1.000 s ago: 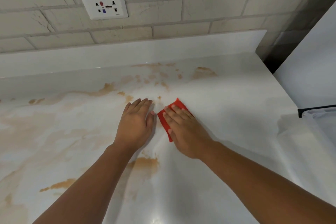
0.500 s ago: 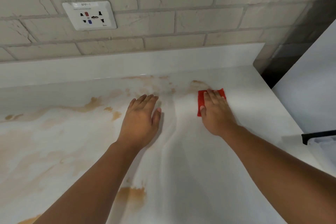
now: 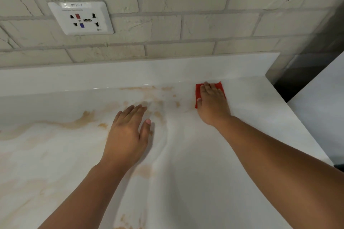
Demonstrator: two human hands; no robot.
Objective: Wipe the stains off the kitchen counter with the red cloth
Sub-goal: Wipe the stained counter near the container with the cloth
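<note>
The red cloth (image 3: pixel 199 92) lies flat on the white kitchen counter (image 3: pixel 251 117), close to the back upstand. My right hand (image 3: pixel 213 106) presses down on the cloth and covers most of it. My left hand (image 3: pixel 128 132) rests flat on the counter to the left, fingers apart, holding nothing. Brown stains (image 3: pixel 149 96) spread between the hands near the back edge. A longer brown streak (image 3: pixel 78 122) runs off to the left. A faint smear (image 3: pixel 145 171) shows beside my left forearm.
A white wall socket (image 3: pixel 81 17) sits in the pale brick wall (image 3: pixel 186 15) above the counter. The counter's right edge (image 3: pixel 305 126) drops off beside a white appliance side (image 3: pixel 323 102). A dark gap (image 3: pixel 290 78) lies behind that corner.
My right hand has slid the red cloth away from me and to the right, up to the back upstand. The brown patch there is gone. My left hand stayed flat on the counter.
</note>
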